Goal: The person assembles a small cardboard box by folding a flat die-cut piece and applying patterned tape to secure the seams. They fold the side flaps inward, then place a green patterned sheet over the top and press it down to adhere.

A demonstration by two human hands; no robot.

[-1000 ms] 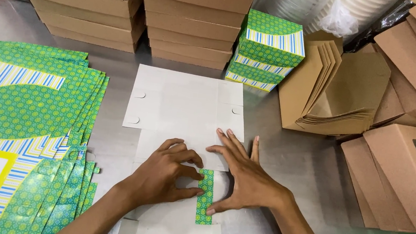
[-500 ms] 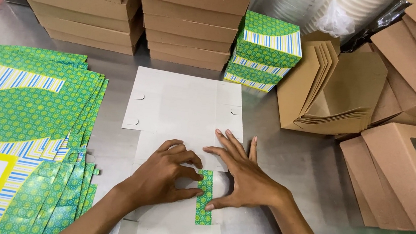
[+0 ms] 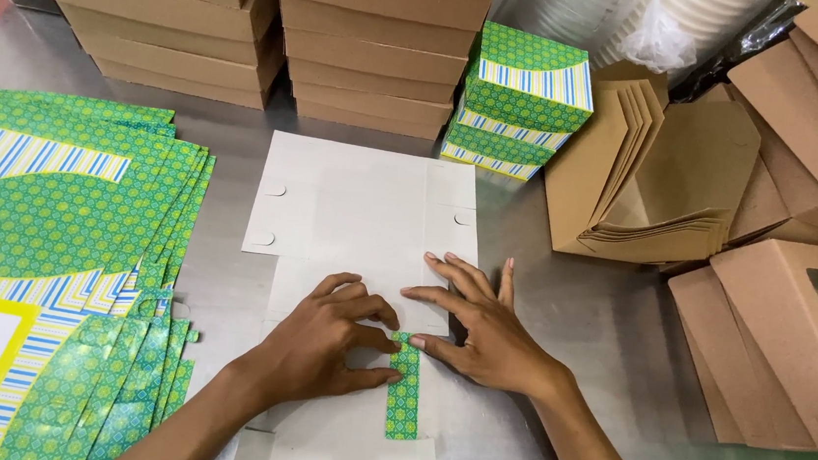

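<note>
Almost nothing has shifted over the last second: both hands stay pressed on the same fold, and only the view has crept slightly, so the crease is being held down rather than started or finished.

At the far left of the frame lies a fanned stack of flat green patterned blanks (image 3: 54,229) with blue-striped bands. Just right of it, in the lower middle, the left hand (image 3: 325,346) rests palm down on the white carton sheet (image 3: 362,206), its fingers (image 3: 363,305) curled and its thumb laid along the edge of the narrow green flap (image 3: 402,397). The fingers grip nothing; they only press.

The carton sheet lies flat on the steel tabletop (image 3: 579,314), plain side up, in the centre of the frame, with small tab cuts along its side edges. The green flap is folded over onto the white face, showing the printed side.

The right hand (image 3: 483,340) lies spread flat just beside the flap, fingertips pinning its top end.

Further right, folded green boxes (image 3: 524,102) stand stacked at upper centre, then brown cartons (image 3: 670,174) along the right.
</note>
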